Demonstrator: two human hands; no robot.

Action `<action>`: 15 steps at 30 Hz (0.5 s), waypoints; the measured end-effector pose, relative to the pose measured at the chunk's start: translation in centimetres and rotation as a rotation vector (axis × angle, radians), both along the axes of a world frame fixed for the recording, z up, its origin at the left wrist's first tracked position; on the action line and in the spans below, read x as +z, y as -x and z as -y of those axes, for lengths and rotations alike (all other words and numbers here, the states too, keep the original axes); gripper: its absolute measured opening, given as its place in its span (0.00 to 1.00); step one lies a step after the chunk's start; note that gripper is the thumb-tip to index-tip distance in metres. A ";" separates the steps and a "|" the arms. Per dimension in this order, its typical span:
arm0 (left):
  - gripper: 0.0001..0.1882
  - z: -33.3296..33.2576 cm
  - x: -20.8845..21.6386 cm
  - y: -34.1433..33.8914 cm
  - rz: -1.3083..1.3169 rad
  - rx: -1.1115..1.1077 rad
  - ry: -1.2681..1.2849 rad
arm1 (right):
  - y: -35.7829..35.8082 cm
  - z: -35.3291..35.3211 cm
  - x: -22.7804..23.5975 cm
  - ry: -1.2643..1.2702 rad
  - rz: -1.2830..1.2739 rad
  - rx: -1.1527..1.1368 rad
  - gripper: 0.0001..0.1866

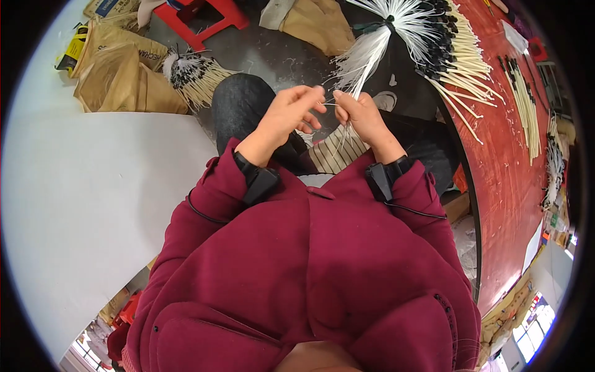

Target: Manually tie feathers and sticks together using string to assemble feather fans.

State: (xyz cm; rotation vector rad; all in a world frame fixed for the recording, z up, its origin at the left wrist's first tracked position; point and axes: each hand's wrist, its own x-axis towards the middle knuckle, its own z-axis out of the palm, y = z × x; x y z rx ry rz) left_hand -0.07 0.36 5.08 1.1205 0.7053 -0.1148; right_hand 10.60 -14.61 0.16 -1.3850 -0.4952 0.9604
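Observation:
My right hand [362, 118] is closed round a bunch of thin white wires [370, 65], whose loose ends hang below the fist. My left hand [290, 113] is just left of it, thumb and forefinger pinched, with the other fingers loosely curled. One thin white wire runs across the small gap between the two hands. Beyond them, a big fanned bundle of white wires [403, 22] with black sections and cream tips [462, 62] lies over the red table's edge, gathered by a dark tie [389, 23].
The red table [496, 192] curves along my right, with a row of cream sticks [524, 105] on it. A white board [93, 198] is at my left. Ahead are brown sacks [121, 80], another wire bundle [192, 74] and a red stool [204, 22] on the grey floor.

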 end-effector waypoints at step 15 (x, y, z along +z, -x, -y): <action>0.09 -0.9 -0.9 1.5 -0.054 0.010 0.160 | 0.4 0.0 1.0 0.011 -0.042 0.008 0.25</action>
